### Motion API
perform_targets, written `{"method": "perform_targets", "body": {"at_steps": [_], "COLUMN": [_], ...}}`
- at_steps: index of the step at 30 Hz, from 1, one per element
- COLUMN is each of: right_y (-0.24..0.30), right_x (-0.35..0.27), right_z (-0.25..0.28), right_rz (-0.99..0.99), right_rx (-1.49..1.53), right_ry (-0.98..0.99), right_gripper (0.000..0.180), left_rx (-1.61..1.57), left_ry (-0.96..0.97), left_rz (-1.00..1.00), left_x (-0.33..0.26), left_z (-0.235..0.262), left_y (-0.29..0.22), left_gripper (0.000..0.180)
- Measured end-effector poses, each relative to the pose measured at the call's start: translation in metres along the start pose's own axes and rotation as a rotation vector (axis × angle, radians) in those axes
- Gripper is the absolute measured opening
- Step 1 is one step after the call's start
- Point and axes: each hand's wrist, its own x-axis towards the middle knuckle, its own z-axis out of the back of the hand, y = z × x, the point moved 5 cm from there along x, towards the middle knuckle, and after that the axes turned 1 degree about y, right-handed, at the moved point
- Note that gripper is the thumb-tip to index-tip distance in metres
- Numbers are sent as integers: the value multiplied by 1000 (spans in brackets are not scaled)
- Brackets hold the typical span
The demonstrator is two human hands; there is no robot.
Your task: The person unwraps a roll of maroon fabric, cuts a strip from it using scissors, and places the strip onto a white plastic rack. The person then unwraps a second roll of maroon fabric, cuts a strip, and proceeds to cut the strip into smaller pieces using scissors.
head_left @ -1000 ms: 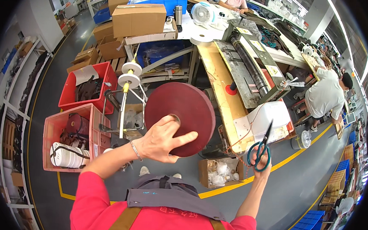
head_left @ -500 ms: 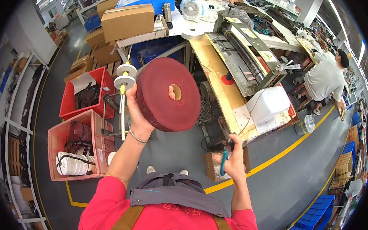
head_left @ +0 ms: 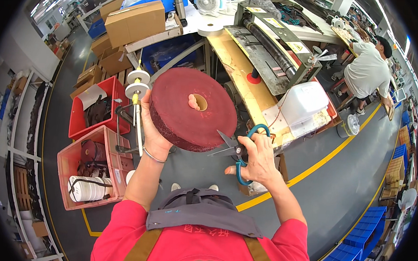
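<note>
My left hand [head_left: 153, 142] holds a large dark red roll of strip material [head_left: 182, 98] up in front of me. Its thumb lies along the roll's left side, and fingertips poke through the hollow core; the other parts of the fingers are hidden behind the roll. In my right hand [head_left: 263, 159] is a pair of scissors [head_left: 239, 151] with teal handles. Their blades are spread, and the upper blade overlaps the roll's lower right edge in view; whether it touches cannot be told.
At my left, a spindle with white discs [head_left: 137, 86] stands by a red crate [head_left: 108, 118] and a pink crate [head_left: 65, 163] holding rolls. A roller machine [head_left: 274, 53] sits on the wooden bench ahead right, beside a white plastic container [head_left: 307, 105]. A person [head_left: 367, 65] stands farther right.
My right hand has risen and moved inward, turning the scissors so that their spread blades face the roll. The roll has tilted flatter and shifted slightly right in view.
</note>
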Motion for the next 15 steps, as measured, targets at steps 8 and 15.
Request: {"method": "perform_targets", "body": {"at_steps": [8,15], "right_y": [2,1], "right_x": [14,18], "right_z": [12,18], "right_rz": [128,212], "right_rx": [-16,-2], "right_ry": [24,-3], "right_gripper": [66,58], "left_rx": [9,-19], "left_ry": [-44,-41], "left_rz": [56,88], "left_x": [0,1], "left_z": [1,-2], "left_y": [13,21], "left_gripper": [42,41]}}
